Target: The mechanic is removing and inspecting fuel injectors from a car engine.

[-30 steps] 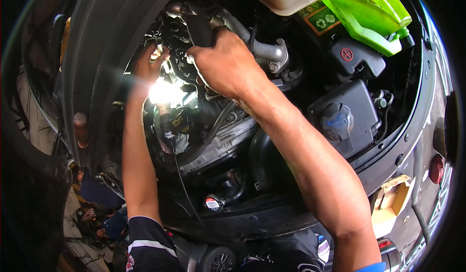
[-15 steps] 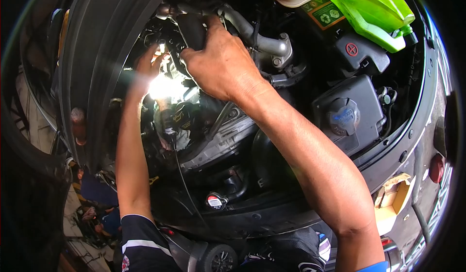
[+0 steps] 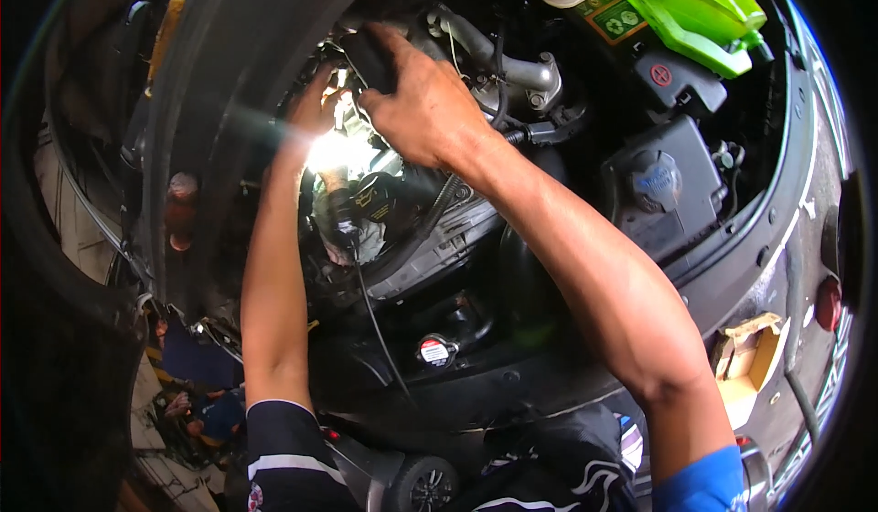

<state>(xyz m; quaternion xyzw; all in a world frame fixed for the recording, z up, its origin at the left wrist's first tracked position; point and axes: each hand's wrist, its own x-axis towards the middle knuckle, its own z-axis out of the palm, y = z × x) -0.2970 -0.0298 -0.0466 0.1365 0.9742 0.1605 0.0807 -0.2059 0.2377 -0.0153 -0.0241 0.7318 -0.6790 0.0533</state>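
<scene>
While a bright light (image 3: 340, 154) blazes left of centre, here's the right hand (image 3: 425, 105) in the upper middle, thumb and forefinger parted around a black hose (image 3: 369, 62); whether they squeeze it, I can't tell! Just to its left, the left hand (image 3: 313, 101) sits half-lost in that light, grip unreadable. A silver pipe (image 3: 526, 73) gleams right of the hose, a green container (image 3: 675, 20) at top right!

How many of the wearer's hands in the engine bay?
2: bare left hand, just beyond the glaring white light; bare right hand, at the matte-black tubular part. The left shows less clearly.
</scene>
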